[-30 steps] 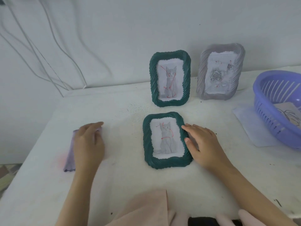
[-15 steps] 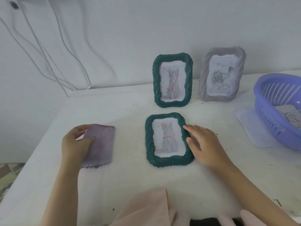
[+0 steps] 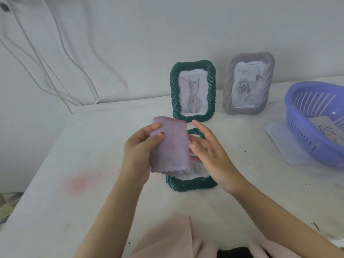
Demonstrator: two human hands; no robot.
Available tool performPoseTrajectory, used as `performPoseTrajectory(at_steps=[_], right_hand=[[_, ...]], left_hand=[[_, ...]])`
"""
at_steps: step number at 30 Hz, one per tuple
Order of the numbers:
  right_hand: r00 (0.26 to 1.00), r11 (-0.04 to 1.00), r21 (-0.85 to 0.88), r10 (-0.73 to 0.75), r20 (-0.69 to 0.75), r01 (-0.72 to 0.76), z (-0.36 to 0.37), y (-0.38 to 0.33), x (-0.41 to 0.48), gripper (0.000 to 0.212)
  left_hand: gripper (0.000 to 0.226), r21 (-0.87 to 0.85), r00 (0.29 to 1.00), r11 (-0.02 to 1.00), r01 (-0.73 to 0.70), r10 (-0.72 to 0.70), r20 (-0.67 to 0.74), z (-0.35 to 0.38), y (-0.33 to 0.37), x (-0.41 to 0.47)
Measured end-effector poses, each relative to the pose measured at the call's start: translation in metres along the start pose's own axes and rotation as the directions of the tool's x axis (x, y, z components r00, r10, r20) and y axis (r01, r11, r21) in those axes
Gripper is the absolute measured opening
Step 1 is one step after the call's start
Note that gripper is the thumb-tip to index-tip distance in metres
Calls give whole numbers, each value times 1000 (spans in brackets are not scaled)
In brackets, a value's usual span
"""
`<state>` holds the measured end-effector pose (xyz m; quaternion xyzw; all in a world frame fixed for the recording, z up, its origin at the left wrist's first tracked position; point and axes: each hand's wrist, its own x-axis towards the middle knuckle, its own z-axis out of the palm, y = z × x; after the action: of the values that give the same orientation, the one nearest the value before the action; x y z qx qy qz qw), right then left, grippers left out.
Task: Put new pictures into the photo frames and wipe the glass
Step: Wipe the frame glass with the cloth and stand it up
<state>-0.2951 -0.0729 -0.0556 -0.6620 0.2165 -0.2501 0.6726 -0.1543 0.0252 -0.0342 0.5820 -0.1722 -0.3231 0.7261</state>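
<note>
A dark green frame (image 3: 191,185) with a cat picture lies flat on the white table, mostly hidden behind my hands. My left hand (image 3: 138,151) pinches a folded lilac cloth (image 3: 170,148) and holds it up above that frame. My right hand (image 3: 210,155) hovers beside the cloth with its fingers spread and relaxed, its fingertips reaching behind the cloth's right edge. A second green frame (image 3: 192,90) with a cat picture stands upright behind. A grey frame (image 3: 248,84) with a rose picture stands to its right.
A purple plastic basket (image 3: 305,123) holding a printed picture sits at the right edge on a white sheet (image 3: 283,144). White cables (image 3: 61,75) hang down the wall at the left. A pink stain (image 3: 81,181) marks the table. Pink fabric (image 3: 167,243) lies at the front edge.
My left hand has lifted the lilac cloth off the table at the left and carried it right, above the flat frame. My right hand has come off the frame's edge and risen toward the cloth.
</note>
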Motion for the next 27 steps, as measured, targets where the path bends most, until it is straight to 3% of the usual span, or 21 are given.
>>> performPoseTrajectory(at_steps=[2, 4, 6, 10, 12, 15, 20, 22, 27], right_hand=[[999, 994, 104, 21, -49, -15, 2, -3, 5, 54], [991, 998, 67, 9, -132, 0, -3, -3, 10, 54], [985, 1000, -16, -11, -175, 9, -14, -1, 16, 53], [995, 962, -271, -2, -102, -26, -39, 3, 26, 45], [999, 861, -509, -19, -49, -9, -47, 7, 29, 44], [989, 535, -837, -141, 44, 114, -49, 15, 31, 38], [972, 264, -946, 89, 219, 188, -34, 32, 23, 79], [971, 217, -955, 85, 225, 203, -34, 38, 29, 80], [968, 232, -942, 18, 252, 241, -25, 43, 56, 53]], left_hand=[[20, 9, 997, 1000, -11, 10, 78, 11, -10, -1], [27, 28, 986, 998, -63, 57, 157, 11, -19, -1], [37, 168, 967, 972, -166, 127, 221, 3, -26, 1], [70, 628, 904, 673, -389, 147, 403, -25, -41, 3], [93, 749, 890, 524, -406, 43, 453, -37, -51, 3], [111, 815, 867, 343, -467, -5, 499, -45, -62, 2], [112, 828, 847, 228, -513, -19, 531, -46, -64, 2], [112, 829, 841, 202, -522, -39, 539, -46, -63, 3], [111, 826, 835, 184, -533, -40, 548, -45, -61, 3]])
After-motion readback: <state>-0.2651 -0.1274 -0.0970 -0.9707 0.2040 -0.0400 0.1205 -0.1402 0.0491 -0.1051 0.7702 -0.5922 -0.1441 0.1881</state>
